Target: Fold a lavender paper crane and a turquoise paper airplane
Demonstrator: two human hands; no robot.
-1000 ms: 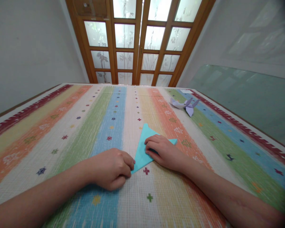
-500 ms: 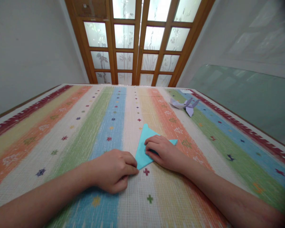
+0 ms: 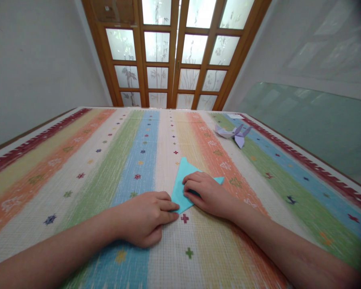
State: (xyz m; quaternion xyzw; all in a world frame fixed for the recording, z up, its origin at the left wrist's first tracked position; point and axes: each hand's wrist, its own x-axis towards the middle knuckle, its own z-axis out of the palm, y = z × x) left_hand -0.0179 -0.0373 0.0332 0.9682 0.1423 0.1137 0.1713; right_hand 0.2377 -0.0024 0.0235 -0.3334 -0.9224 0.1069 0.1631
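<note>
A folded sheet of turquoise origami paper (image 3: 179, 188) lies flat on the striped tablecloth, with points at its top, right and lower left. My right hand (image 3: 205, 191) rests over its middle, fingers curled and pressed onto it, hiding part of the paper. At the lower left corner is my left hand (image 3: 152, 216), closed, its index and middle fingertips over the paper's tip. The left thumb is tucked beneath, so the exact hold is partly hidden.
Purple folded paper figures (image 3: 235, 133) sit farther back to the right. A small white slip (image 3: 235, 116) lies near the far right edge of the tablecloth (image 3: 93, 192). Beyond the table stand wood-framed glass doors (image 3: 174, 56), with walls on both sides.
My left fingertips have slid slightly right, farther over the paper's lower left corner. My right hand and the paper stay nearly where they were.
</note>
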